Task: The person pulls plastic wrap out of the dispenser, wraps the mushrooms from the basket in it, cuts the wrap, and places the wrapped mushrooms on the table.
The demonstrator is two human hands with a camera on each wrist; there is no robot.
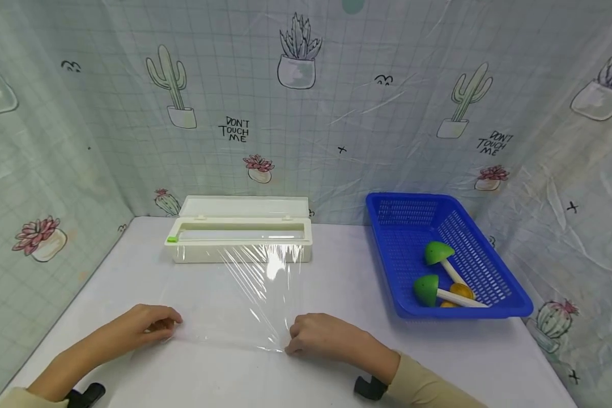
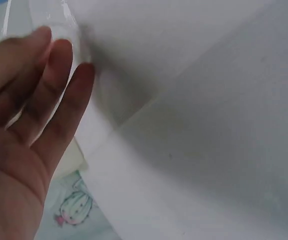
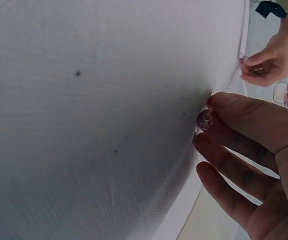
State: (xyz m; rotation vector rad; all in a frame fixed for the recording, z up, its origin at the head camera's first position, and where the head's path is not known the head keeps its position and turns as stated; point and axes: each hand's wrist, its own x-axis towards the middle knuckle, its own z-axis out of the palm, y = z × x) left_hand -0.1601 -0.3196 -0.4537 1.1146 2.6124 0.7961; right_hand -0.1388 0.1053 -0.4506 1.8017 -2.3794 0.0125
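Note:
A clear sheet of plastic wrap (image 1: pixel 250 300) stretches toward me over the white table from a pale cling film dispenser (image 1: pixel 194 253), whose lid (image 1: pixel 245 207) is raised. My left hand (image 1: pixel 141 327) pinches the sheet's near left corner between thumb and fingers. At the near right corner, my right hand (image 1: pixel 331 338) grips the film. The right wrist view shows a crumpled bit of wrap (image 3: pixel 204 120) between that thumb and index finger, with the other fingers loosely bent. Creases run slanting through the film toward the right corner.
A blue plastic basket (image 1: pixel 387 272) stands at the right of the table (image 1: pixel 224 379). Inside lie two green-capped toy mushrooms (image 1: pixel 440 251) with white stems and an orange-yellow piece (image 1: pixel 462 290). A cactus-printed curtain (image 1: pixel 336 113) encloses the back and sides.

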